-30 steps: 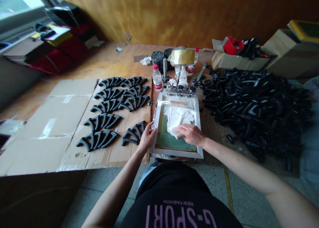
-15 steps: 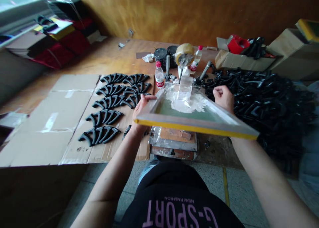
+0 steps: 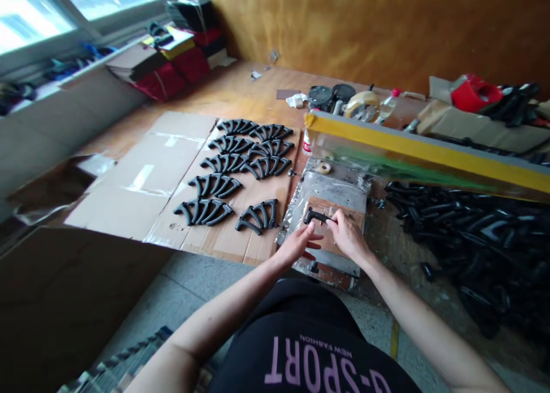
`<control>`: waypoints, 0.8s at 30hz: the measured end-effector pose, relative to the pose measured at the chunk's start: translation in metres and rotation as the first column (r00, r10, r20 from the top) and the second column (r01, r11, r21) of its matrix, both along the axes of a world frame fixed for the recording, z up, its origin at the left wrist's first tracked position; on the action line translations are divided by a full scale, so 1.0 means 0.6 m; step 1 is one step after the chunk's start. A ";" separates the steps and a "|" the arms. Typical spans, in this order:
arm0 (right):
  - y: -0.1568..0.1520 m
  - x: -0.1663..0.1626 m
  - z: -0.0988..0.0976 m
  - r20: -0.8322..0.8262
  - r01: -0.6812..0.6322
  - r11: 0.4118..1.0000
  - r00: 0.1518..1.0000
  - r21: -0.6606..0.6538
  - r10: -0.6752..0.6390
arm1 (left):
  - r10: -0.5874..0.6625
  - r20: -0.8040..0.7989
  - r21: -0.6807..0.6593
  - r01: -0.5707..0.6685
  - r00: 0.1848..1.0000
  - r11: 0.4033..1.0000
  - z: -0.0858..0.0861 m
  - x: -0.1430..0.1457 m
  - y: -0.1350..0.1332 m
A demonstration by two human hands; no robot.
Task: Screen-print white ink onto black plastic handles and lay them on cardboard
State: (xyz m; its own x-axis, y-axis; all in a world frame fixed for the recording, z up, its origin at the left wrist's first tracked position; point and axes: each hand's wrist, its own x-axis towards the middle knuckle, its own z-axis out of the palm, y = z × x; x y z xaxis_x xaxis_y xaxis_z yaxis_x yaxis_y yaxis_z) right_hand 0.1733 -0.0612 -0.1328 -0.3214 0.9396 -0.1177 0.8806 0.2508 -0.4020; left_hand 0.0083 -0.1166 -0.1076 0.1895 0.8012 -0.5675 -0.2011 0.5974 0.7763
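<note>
The yellow-edged screen frame stands tilted up over the printing base. On the brown jig block lies a small black plastic part. My right hand pinches the part's right end. My left hand sits just left of it, fingers stretched toward the part and touching the block.
Curved black parts lie in rows on flattened cardboard to the left. A large heap of black parts fills the right. Tins, a tape roll, a bottle and boxes stand at the back.
The screen frame has swung up from flat to raised. My hands left the frame and the white rag and came down to the black part on the block.
</note>
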 end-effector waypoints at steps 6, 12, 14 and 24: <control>-0.040 -0.180 -0.012 -0.092 -0.480 0.863 0.863 0.157 0.497 | 0.536 -0.151 -0.021 -0.545 0.831 0.838 -0.087 -0.095 -0.066; 0.038 -0.279 -0.082 0.019 -0.533 0.846 0.846 -0.021 0.533 | 0.414 -0.460 -0.196 -0.545 0.785 0.815 -0.192 -0.232 -0.109; 0.051 -0.298 -0.103 0.067 -0.536 0.839 0.837 -0.095 0.543 | 0.326 -0.480 -0.245 -0.481 0.814 0.841 -0.219 -0.243 -0.106; 0.090 -0.327 -0.135 0.105 -0.321 0.933 0.935 -0.162 0.339 | 0.287 -0.464 -0.148 -0.393 0.838 0.908 -0.249 -0.287 0.042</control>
